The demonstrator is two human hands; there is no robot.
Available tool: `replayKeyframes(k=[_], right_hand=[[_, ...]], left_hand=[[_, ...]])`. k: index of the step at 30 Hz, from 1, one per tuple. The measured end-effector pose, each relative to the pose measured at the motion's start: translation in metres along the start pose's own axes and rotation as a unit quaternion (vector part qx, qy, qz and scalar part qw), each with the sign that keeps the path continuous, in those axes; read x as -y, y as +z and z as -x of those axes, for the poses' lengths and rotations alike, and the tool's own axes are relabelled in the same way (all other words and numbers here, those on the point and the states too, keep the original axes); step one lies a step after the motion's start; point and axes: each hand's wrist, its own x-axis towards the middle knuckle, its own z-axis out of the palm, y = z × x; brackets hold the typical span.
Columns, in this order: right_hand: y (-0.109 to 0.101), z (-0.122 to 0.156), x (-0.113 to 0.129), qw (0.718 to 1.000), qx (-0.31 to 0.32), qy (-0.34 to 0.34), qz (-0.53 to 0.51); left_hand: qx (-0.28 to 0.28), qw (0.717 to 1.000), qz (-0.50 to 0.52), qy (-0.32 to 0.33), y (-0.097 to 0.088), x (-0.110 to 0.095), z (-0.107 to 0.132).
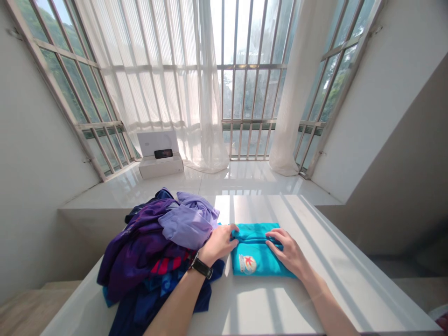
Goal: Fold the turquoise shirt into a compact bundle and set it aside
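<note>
teal shirt [257, 254] folded on table [315, 289], left hand [219, 242], right hand [289, 252] pressing it

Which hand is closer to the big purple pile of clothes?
Left. The left hand sits right beside the purple pile, at one edge of the teal shirt; the right hand rests on the shirt's other side.

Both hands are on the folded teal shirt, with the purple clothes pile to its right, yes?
No. The left hand and right hand are on the folded teal shirt, but the purple clothes pile lies to its left; the head view shows it.
</note>
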Motion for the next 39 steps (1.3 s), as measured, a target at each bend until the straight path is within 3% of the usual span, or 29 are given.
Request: replayKeyframes(k=[11, 23, 30, 39], right_hand=[[0.005, 0.002, -0.010, 1.000, -0.015, -0.003, -0.004], [0.010, 0.002, -0.021, 0.996, -0.054, -0.055, 0.053], [0.013, 0.002, -0.022, 0.990, -0.073, -0.078, 0.090], [0.009, 0.001, -0.017, 0.994, -0.045, -0.080, 0.066]], left_hand=[[-0.032, 0.997, -0.063, -0.013, 0.010, 0.000, 0.000], [0.013, 1.000, -0.003, -0.017, -0.006, -0.005, 0.002], [0.037, 0.999, -0.014, -0.012, -0.002, 0.000, 0.003], [0.013, 0.999, -0.038, -0.013, -0.002, -0.008, 0.007]])
